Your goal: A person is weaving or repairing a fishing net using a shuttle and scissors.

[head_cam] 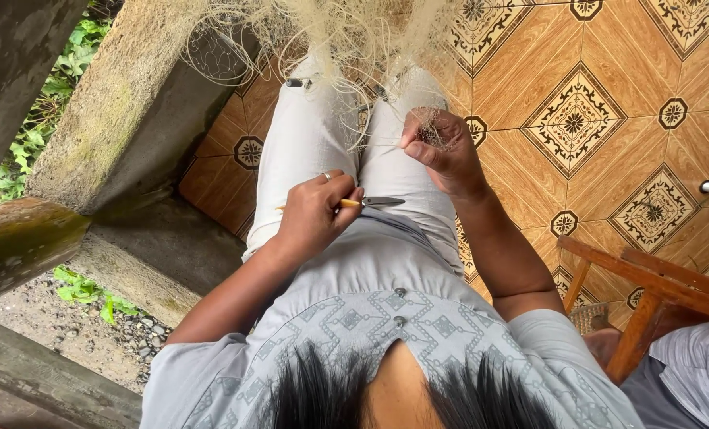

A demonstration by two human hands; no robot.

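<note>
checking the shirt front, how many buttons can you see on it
2: one button just below the waist fold, the other button right under it on the patterned part of the grey shirt. More may hide behind the hair.

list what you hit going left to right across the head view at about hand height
mossy concrete post → left hand holding a small yellow-handled tool → right hand pinching pale netting → patterned floor tiles → wooden chair frame
</note>
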